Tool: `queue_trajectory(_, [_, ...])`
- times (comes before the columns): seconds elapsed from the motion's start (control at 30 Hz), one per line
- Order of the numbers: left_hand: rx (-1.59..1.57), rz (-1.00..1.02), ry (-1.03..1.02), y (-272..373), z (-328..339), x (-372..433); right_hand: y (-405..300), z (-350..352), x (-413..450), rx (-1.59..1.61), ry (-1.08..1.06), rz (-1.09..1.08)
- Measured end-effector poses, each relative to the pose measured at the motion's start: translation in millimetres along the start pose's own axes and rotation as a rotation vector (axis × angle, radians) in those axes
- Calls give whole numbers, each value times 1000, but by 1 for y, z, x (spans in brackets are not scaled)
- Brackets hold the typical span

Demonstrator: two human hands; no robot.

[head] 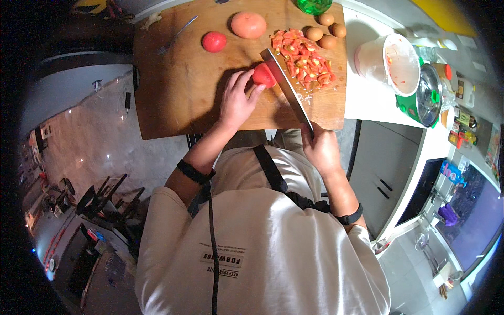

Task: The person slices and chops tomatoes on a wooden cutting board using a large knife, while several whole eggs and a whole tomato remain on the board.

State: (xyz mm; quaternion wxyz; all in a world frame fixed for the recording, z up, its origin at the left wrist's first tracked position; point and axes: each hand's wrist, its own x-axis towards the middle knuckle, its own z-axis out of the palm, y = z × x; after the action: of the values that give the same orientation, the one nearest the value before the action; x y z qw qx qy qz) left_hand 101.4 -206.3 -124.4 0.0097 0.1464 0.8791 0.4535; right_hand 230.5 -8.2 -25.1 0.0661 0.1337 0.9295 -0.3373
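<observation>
My left hand (239, 96) grips a red tomato (263, 75) on a wooden cutting board (177, 98), fingers at its left side. The handle of a broad-bladed kitchen knife (289, 88) is in my right hand (322, 149). Its blade slants up and left across the board and stands against the tomato's right side; how deep it has cut is hard to tell. Right of the blade lies a heap of chopped tomato pieces (301, 59). Farther back are a smaller whole tomato (214, 41) and a larger one (248, 25).
Several brown eggs (314, 34) rest at the board's back right, near a green container (314, 6). A fork (177, 35) lies at the back left. On the white counter (370, 106) stand a tomato-stained white tub (401, 65) and a green pot with a glass lid (429, 94).
</observation>
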Motion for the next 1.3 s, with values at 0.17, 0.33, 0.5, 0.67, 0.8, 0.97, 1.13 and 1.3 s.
queue_trajectory(0.17, [-83, -56, 33, 7, 1, 4, 1, 4, 4, -15, -82, -1])
queue_trajectory(0.33, [-74, -72, 68, 3, 2, 6, 1, 13, 5, -91, -137, 41])
queue_trajectory(0.5, [-73, -66, 38, 4, -2, 8, -14, 12, 5, -87, -54, -1])
queue_trajectory(0.67, [-70, -88, 29, 5, -5, 8, -13, 19, 8, -46, -90, 8])
queue_trajectory(0.8, [-26, -55, 26, 0, -4, 10, 14, 50, 20, -169, -94, 0])
queue_trajectory(0.97, [-92, -86, -31, -9, -1, 6, -2, 38, 35, -83, -159, 71])
queue_trajectory(1.13, [-89, -75, -66, 2, 0, 10, 4, 40, 32, -44, -138, 22])
queue_trajectory(1.3, [66, -78, -152, -1, 6, 12, 7, 48, 28, -63, -132, 90])
